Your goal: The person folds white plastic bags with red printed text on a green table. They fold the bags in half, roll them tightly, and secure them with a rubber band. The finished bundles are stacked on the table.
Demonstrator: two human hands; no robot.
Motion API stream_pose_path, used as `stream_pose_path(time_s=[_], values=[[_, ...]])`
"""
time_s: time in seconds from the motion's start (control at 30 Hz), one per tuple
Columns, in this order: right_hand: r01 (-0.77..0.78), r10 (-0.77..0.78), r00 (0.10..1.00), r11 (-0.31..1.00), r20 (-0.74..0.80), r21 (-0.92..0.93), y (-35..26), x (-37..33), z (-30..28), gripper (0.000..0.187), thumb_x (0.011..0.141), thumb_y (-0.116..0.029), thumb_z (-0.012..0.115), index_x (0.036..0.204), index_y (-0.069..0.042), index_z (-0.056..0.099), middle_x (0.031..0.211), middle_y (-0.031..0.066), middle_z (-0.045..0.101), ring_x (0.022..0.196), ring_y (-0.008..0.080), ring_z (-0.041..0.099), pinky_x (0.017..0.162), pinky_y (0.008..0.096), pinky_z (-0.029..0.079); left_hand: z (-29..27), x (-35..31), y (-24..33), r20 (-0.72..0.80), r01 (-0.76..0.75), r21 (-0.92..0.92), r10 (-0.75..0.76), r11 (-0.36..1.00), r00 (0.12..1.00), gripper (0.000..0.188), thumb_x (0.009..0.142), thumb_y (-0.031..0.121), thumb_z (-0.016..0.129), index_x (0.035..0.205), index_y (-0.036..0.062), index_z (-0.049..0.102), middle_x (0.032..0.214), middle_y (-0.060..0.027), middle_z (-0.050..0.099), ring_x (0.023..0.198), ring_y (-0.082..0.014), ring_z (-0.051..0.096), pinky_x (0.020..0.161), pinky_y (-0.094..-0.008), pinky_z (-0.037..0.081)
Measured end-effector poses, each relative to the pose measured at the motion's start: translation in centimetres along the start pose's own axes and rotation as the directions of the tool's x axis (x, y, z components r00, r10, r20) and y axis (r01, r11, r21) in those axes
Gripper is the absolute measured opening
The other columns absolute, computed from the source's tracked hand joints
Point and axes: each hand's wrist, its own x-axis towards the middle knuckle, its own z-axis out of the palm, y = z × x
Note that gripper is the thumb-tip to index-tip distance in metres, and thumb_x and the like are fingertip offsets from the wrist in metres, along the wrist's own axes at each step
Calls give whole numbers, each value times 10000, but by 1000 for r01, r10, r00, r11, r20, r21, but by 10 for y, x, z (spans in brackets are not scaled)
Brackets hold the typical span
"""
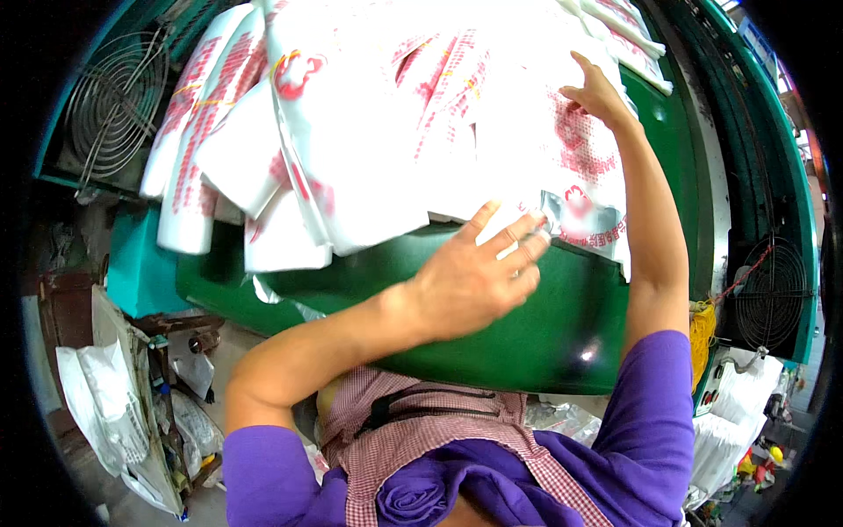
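Observation:
White plastic bags with red print lie spread and overlapping on a green work surface. My left hand is open near their front edge. Its fingers are apart and its fingertips meet or nearly meet the bag's edge; exact contact is hard to tell. Farther off to the right, my right hand is stretched out over a printed bag, thumb and forefinger apart, with nothing visible in it. Between them, folded bags bound by a yellow band lie on the pile.
Rolled bag bundles with yellow bands lie on the left. Wire-guarded fans flank the surface, the other fan at right. Yellow strings hang at the right edge. White bags hang at lower left.

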Motion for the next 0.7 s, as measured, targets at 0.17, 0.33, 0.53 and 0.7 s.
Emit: stream_pose_path(time_s=[0.17, 0.33, 0.53, 0.7], values=[[8, -1, 997, 997, 82, -75, 33, 96, 18, 338, 854, -165, 681, 1154, -45, 583, 919, 133, 645, 664, 178, 628, 629, 293, 536, 48, -12, -77, -26, 40, -33, -40, 999, 999, 434, 747, 324, 716, 1143, 172, 623, 1370, -68, 503, 1306, -250, 429, 1057, -553, 261], [263, -307, 900, 949, -309, -176, 88, 211, -4, 145, 871, -173, 666, 942, -47, 677, 805, 65, 679, 683, 188, 642, 639, 301, 541, 42, -2, -90, 63, -9, -106, 16, 994, 998, 459, 826, 401, 643, 1249, 243, 559, 1459, -61, 414, 1372, -249, 352, 1085, -574, 199], [390, -342, 873, 917, -348, 78, 7, 102, 0, 458, 810, -50, 650, 1250, 15, 542, 1104, 143, 644, 804, 189, 656, 678, 300, 518, 54, -7, -94, 232, 45, -110, -19, 993, 973, 452, 846, 490, 585, 1176, 185, 629, 1386, -78, 491, 1359, -251, 373, 1065, -611, 215], [430, -408, 901, 884, 146, -183, -6, -141, -10, 316, 812, -170, 709, 1097, -68, 621, 1050, 142, 639, 963, 307, 633, 792, 372, 532, 53, -9, -90, 183, 37, -69, -24, 997, 983, 485, 829, 489, 610, 1206, 185, 605, 1401, -86, 464, 1338, -276, 393, 1056, -627, 223]])
